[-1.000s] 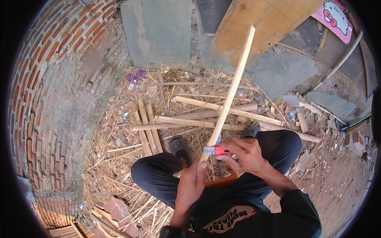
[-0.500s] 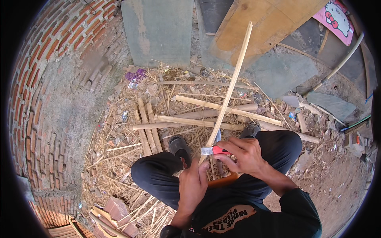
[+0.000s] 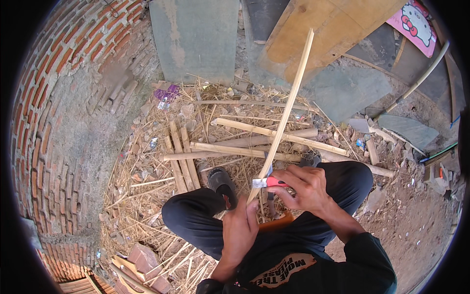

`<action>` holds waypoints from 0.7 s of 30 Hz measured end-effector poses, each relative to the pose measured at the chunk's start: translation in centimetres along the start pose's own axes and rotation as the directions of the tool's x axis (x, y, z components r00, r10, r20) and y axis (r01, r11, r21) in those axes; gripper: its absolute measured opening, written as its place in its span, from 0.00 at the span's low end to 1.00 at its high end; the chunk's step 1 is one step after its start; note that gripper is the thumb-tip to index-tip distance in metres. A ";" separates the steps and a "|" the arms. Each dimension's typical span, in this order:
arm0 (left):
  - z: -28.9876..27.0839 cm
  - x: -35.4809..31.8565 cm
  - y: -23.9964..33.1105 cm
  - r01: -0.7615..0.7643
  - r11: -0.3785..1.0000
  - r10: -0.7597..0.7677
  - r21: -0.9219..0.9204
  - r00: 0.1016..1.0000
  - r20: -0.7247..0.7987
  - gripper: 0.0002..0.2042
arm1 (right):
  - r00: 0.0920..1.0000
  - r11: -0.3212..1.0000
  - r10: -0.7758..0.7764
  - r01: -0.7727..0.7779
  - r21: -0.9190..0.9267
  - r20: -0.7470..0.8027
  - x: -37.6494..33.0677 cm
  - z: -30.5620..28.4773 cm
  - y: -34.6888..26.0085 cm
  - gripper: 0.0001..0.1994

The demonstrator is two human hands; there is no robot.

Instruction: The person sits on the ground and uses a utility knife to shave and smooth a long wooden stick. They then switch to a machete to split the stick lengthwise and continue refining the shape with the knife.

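Observation:
A long pale strip of split bamboo or wood (image 3: 290, 105) slants up and away from between my knees. My left hand (image 3: 239, 229) is closed round its near end, thumb on top. In my right hand (image 3: 306, 188) is a red-handled tool (image 3: 277, 182) with a short, flat metal blade (image 3: 259, 183). Its blade lies across the strip just beyond my left thumb, touching it. My fingers cover most of the handle, so I cannot make out its exact kind. Something orange (image 3: 277, 223) shows partly between my legs, below the right hand.
Split bamboo pieces (image 3: 254, 151) lie crossed beyond my feet, and several short ones (image 3: 182, 159) lie beside my left shoe (image 3: 221, 179). Straw and rubble litter the ground. A brick wall (image 3: 58, 132) rises at the left. Boards (image 3: 193, 39) lean at the back.
My right hand and the blade have shifted slightly to the right and away from me. The strip has moved slightly to the right, with my left hand still gripping it.

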State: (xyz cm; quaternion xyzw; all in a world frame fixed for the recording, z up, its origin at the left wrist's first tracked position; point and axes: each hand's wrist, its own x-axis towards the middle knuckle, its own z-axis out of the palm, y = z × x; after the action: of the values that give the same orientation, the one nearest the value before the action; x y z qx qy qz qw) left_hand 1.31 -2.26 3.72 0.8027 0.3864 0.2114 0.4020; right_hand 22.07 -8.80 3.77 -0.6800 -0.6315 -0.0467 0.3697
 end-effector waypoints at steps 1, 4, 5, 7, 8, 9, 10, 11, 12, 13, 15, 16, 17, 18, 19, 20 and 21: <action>0.1 -0.1 -0.1 -0.008 1.000 0.008 0.001 1.000 -0.005 0.08 | 0.999 1.000 0.021 -0.022 -0.021 -0.047 0.0 0.1 0.7 0.13; -0.3 -2.4 -0.4 0.074 0.996 -0.078 0.043 0.992 0.103 0.08 | 0.891 0.927 0.369 -0.373 0.038 -0.263 2.6 -2.4 5.5 0.14; -0.5 -3.3 -0.5 0.090 0.996 -0.091 0.013 0.987 0.134 0.09 | 0.858 0.883 0.443 -0.468 -0.039 -0.262 3.7 -4.0 7.3 0.12; -1.0 -5.0 -0.6 0.139 0.990 -0.129 -0.040 0.973 0.192 0.10 | 0.849 0.888 0.436 -0.459 -0.007 -0.299 3.5 -4.9 8.8 0.12; -1.2 -4.7 -0.9 0.155 0.986 -0.139 -0.061 0.967 0.214 0.11 | 0.834 0.880 0.462 -0.474 0.037 -0.303 3.1 -5.1 8.5 0.12; -1.5 -4.1 -1.3 0.173 0.982 -0.150 -0.081 0.960 0.235 0.11 | 0.819 0.870 0.487 -0.487 0.082 -0.304 2.7 -5.1 8.3 0.12; -1.6 -3.3 -1.4 0.185 0.977 -0.154 -0.103 0.954 0.258 0.11 | 0.818 0.877 0.480 -0.456 0.154 -0.316 2.2 -4.7 7.4 0.13; -1.4 -2.8 -1.7 0.179 0.977 -0.146 -0.114 0.958 0.246 0.12 | 0.869 0.918 0.396 -0.371 0.138 -0.298 1.5 -4.0 6.6 0.12; -1.2 -2.3 -1.9 0.171 0.977 -0.139 -0.124 0.962 0.235 0.12 | 0.924 0.955 0.289 -0.260 0.143 -0.250 1.1 -3.3 5.6 0.12; -1.2 -1.9 -2.0 0.163 0.977 -0.129 -0.135 0.965 0.230 0.12 | 0.952 0.960 0.253 -0.225 0.168 -0.171 0.6 -2.6 4.3 0.13; -1.2 -1.3 -1.2 0.116 0.985 -0.092 -0.130 0.980 0.178 0.12 | 0.993 0.982 0.096 -0.084 0.166 -0.065 -0.4 -0.7 2.5 0.16; -0.9 -1.1 -0.9 0.093 0.987 -0.074 -0.127 0.986 0.151 0.12 | 0.998 0.985 0.058 -0.058 0.161 0.003 -0.7 -0.3 1.6 0.16; -0.7 -1.1 -0.8 0.062 0.993 -0.049 -0.104 0.991 0.123 0.12 | 0.999 0.985 0.036 -0.039 0.169 0.018 -0.9 0.1 0.9 0.16; -0.4 -1.0 -0.8 0.031 0.996 -0.023 -0.079 0.995 0.097 0.13 | 0.999 0.984 0.015 -0.020 0.177 0.033 -1.1 0.5 0.4 0.16; -0.1 -0.9 -0.8 -0.001 0.998 0.005 -0.057 0.997 0.071 0.13 | 0.999 0.983 -0.007 -0.002 0.183 0.048 -1.3 0.7 0.0 0.16; -0.1 -0.7 -0.5 0.015 0.998 -0.010 -0.064 0.997 0.079 0.13 | 0.995 0.979 0.009 -0.028 0.201 0.094 -1.4 0.8 -0.3 0.16; -0.1 -0.6 -0.2 0.031 0.997 -0.025 -0.070 0.996 0.088 0.12 | 0.996 0.979 0.010 -0.028 0.202 0.089 -1.7 0.9 -0.5 0.16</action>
State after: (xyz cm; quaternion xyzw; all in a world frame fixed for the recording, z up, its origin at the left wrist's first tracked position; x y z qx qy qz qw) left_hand 0.76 -2.62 3.65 0.7908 0.3720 0.1845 0.4498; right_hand 20.95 -9.68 2.42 -0.6462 -0.6419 0.0513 0.4097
